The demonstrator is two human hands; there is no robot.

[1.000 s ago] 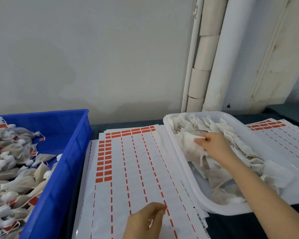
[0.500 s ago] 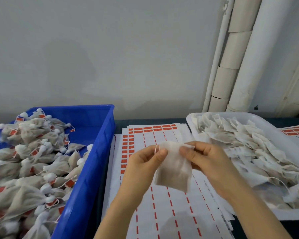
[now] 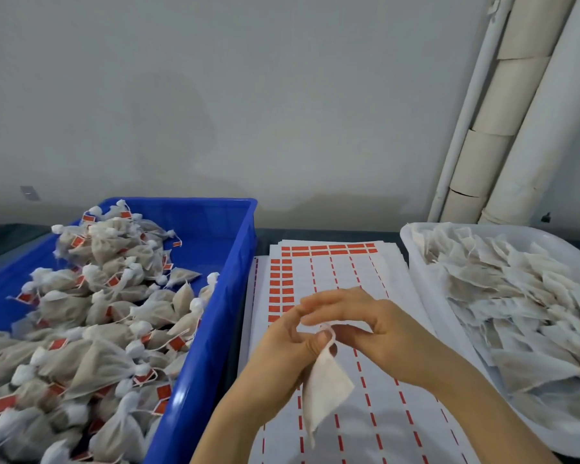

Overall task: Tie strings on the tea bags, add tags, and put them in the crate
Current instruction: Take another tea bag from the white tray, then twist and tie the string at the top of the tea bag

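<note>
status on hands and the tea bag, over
Left hand pinches tea bag at its neck. Right hand at the bag's top, grip unclear. Bag untagged, above tag sheets. Nothing between it and blue crate.

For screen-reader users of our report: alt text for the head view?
A left hand pinches the gathered top of a white tea bag above sheets of red tags, the right hand close beside it. A blue crate of tied, tagged bags stands at left, a white tray of untied bags at right.
</note>
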